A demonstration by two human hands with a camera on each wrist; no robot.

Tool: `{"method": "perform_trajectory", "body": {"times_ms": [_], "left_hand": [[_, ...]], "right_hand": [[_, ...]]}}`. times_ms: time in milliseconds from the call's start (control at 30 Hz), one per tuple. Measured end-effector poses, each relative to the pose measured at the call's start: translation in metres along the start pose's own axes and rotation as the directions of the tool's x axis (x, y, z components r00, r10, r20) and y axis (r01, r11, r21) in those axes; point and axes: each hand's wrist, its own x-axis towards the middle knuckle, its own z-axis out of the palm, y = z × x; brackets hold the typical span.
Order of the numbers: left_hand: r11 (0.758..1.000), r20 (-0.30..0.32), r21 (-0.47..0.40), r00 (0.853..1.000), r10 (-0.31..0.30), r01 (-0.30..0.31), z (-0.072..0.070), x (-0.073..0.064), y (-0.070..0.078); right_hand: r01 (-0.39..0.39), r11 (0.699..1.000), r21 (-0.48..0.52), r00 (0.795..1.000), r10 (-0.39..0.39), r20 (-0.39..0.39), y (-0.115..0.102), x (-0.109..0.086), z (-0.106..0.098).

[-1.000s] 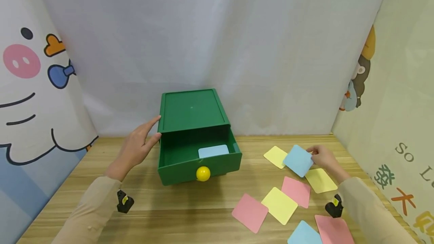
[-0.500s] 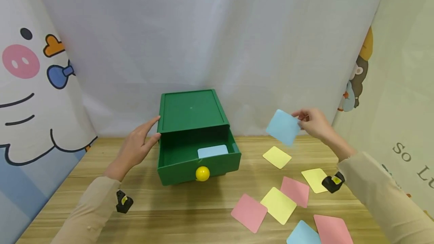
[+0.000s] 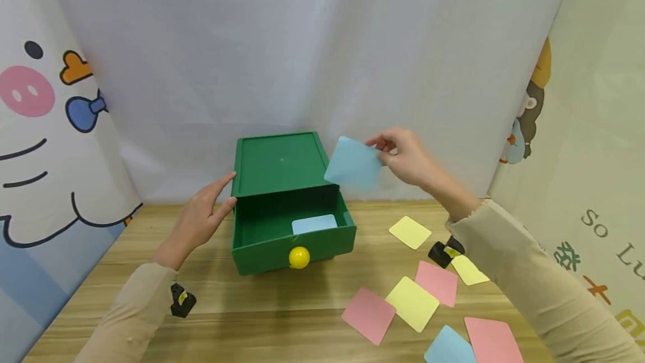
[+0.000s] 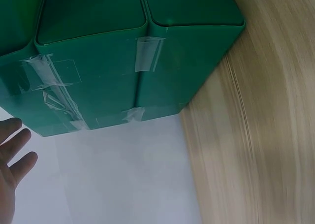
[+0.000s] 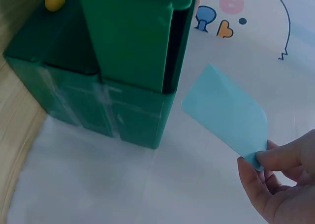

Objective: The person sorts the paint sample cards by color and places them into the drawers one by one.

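Note:
In the head view a green drawer cabinet [image 3: 279,164] stands on the table, its top drawer [image 3: 322,246] pulled out by a yellow round knob [image 3: 299,257]. One light blue card [image 3: 314,224] lies inside that drawer. My left hand [image 3: 199,220] has its fingers stretched along the cabinet's left side. My right hand [image 3: 410,161] pinches another blue card [image 3: 353,164] by a corner between thumb and fingers, raised at the cabinet's right edge. The right wrist view shows this blue card [image 5: 226,111] held beside the stacked green tiers. Clear tape [image 4: 149,54] joins the tiers in the left wrist view.
Right of the cabinet, yellow cards [image 3: 410,232], pink cards [image 3: 369,316] and a blue card [image 3: 450,346] are spread over the wooden table [image 3: 262,324]. A pale curtain [image 3: 403,60] hangs behind, with printed sheets at both sides.
My right hand has lifted the blue card off the table at the right and carried it left to the cabinet. The left hand stays at the cabinet's side.

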Motion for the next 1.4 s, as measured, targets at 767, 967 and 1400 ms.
{"method": "perform_trajectory", "body": {"times_ms": [767,967,1400], "left_hand": [[1.000,-0.010,0.005,1.000,0.004,-0.004,-0.001,0.000,0.000],[1.000,-0.010,0.009,1.000,-0.001,0.001,-0.001,0.000,0.000],[1.000,-0.021,0.015,1.000,0.003,-0.003,0.000,-0.001,0.000]], "right_hand": [[0.200,0.980,0.021,0.928,-0.196,0.317,-0.047,0.003,0.090],[0.223,0.974,0.030,0.913,-0.220,0.345,-0.045,0.002,0.100],[0.211,0.977,-0.006,0.923,-0.198,0.330,-0.039,0.000,0.113]]}}
